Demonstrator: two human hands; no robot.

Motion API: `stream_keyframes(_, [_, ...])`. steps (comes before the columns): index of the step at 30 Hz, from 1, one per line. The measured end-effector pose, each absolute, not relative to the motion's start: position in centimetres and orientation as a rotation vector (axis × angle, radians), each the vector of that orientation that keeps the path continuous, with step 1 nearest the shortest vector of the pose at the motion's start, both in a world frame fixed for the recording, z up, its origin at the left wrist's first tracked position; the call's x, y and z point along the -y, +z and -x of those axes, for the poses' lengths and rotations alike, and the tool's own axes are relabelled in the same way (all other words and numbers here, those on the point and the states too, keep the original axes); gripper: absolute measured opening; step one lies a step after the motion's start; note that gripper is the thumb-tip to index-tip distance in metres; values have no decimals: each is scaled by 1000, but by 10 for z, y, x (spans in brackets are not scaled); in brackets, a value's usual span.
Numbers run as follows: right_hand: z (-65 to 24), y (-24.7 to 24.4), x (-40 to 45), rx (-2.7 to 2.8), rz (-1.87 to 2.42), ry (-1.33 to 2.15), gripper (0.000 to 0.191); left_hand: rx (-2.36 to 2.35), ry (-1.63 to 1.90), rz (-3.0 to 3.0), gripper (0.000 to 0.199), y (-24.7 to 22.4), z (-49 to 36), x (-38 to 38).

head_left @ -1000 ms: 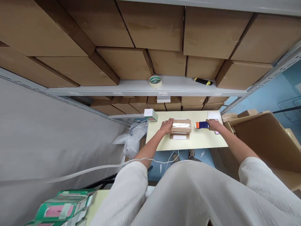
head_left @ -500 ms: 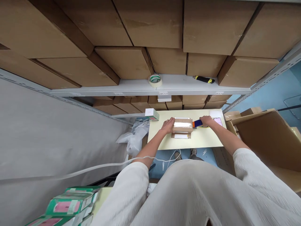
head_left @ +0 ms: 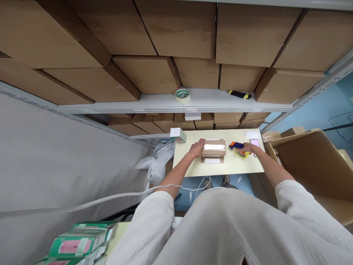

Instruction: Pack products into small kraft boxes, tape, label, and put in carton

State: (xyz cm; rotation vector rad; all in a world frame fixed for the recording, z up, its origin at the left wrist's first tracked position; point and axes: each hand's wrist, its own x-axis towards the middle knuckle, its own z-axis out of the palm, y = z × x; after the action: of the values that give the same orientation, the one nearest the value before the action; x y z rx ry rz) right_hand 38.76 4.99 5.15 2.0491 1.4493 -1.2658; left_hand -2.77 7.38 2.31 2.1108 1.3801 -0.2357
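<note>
A small brown cardboard box point(head_left: 214, 148) lies on the pale yellow tabletop point(head_left: 190, 170), with a shiny strip of tape along its top and a flap sticking out at its near side. My left hand point(head_left: 196, 148) grips the box by its left end, fingers over the edge. To the right of the box, my right hand point(head_left: 247, 147) is closed around a blue and orange tape dispenser point(head_left: 236, 145) with a yellow roll. A gap separates the dispenser from the box. Part of the dispenser is hidden by my fingers.
A white and green box point(head_left: 178, 134) stands at the table's back left; a phone point(head_left: 255, 142) lies near its right edge. On the shelf point(head_left: 209, 99) above are a tape roll point(head_left: 182, 95) and a utility knife point(head_left: 239, 94). A white cable point(head_left: 116, 199) crosses my left arm.
My right hand has drawn the tape dispenser away from the box to the right and tilted it, so its yellow roll shows. My left hand has stayed on the box.
</note>
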Motion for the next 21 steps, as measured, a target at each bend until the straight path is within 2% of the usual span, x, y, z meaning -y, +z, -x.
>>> stream_keyframes(4, [-411,44,-23,-1312,-2273,-1461,47,-1373,-244,-2106,129,24,29,-75])
stream_keyframes(7, [-411,37,-3,-1372,-2307,-1393,39,-1373,-250,-2116,128,24,29,-75])
stream_keyframes(14, [-384,24,35,-1593,-2391,-946,43,-1385,-250,-2120,126,27,28,-73])
stream_keyframes(21, [-364,21,47,-1578,-2412,-753,46,-1391,-231,-2125,123,28,26,-71])
